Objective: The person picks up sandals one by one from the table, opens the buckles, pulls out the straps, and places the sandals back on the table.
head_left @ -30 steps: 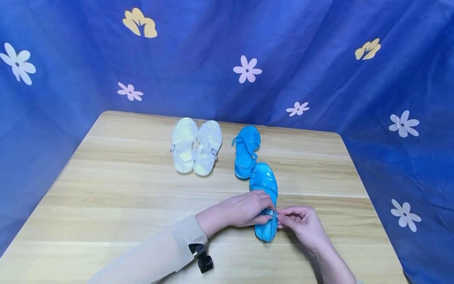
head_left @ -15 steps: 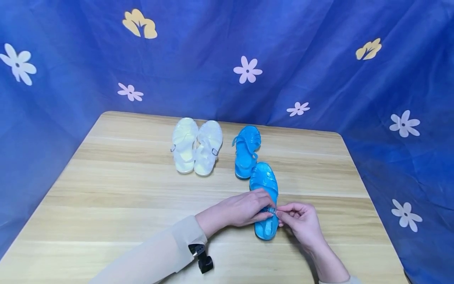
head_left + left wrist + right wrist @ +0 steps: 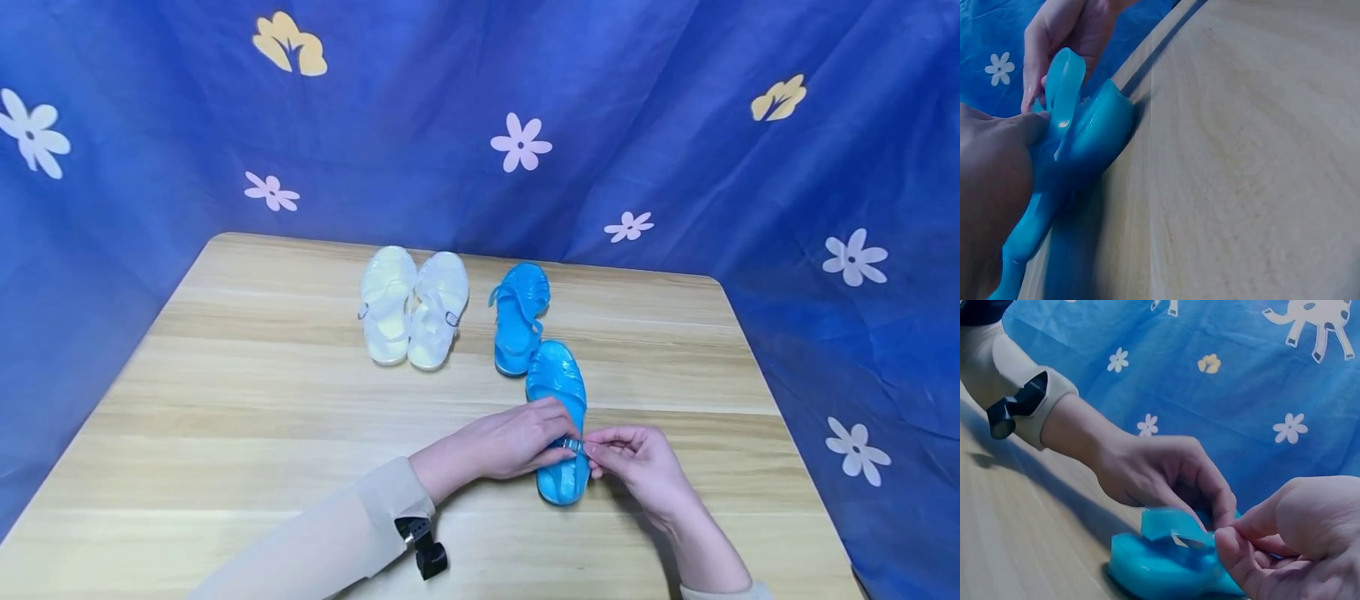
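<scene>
A glossy blue jelly sandal (image 3: 557, 375) lies sole down in front of me, toe pointing away. Its ankle strap runs across the heel part through a small metal buckle (image 3: 572, 445). From the left, my left hand (image 3: 517, 440) pinches the strap at the buckle between thumb and fingers. On the other side my right hand (image 3: 647, 471) pinches the strap's end, thumb against index finger. In the right wrist view the fingertips of both hands meet above the sandal (image 3: 1154, 569), hiding the buckle. The heel strap (image 3: 1063, 87) stands up in a loop in the left wrist view.
A second blue sandal (image 3: 517, 325) with a loose strap lies just behind, against the held one's toe. Left of it, two whitish pearly sandals (image 3: 390, 304) stand side by side. The wooden table (image 3: 262, 400) ends at a blue flowered curtain (image 3: 420, 125).
The right hand has shifted slightly up toward the buckle, its fingers staying on the strap. My left hand keeps its place. The whole view has shifted a little.
</scene>
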The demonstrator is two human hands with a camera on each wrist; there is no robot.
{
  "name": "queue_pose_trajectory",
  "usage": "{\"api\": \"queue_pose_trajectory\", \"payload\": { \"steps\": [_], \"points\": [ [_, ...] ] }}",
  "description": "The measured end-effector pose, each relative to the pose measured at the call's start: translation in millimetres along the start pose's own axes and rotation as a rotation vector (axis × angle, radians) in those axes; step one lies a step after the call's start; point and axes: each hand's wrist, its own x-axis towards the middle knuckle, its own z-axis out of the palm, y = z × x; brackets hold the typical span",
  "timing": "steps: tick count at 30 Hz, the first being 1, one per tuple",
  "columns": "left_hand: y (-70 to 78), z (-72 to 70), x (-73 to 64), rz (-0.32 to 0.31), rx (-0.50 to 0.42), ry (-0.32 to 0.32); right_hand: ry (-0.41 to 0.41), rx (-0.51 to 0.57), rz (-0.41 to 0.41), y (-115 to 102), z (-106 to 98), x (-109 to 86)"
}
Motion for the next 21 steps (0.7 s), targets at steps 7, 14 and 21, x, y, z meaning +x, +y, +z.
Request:
{"api": "queue_pose_trajectory", "payload": {
  "steps": [7,14,21],
  "points": [
    [0.4,1.3,-1.3,-0.011,-0.011,0.005,-0.005,-0.028,0.001,-3,4,0.6],
    [-0.9,3.7,-2.9,-0.011,-0.039,0.022,-0.003,-0.078,-0.015,-5,7,0.2],
    [-1.4,7.2,-3.2,0.02,-0.037,0.037,0.03,-0.145,-0.013,-7,12,-0.1]
  ]
}}
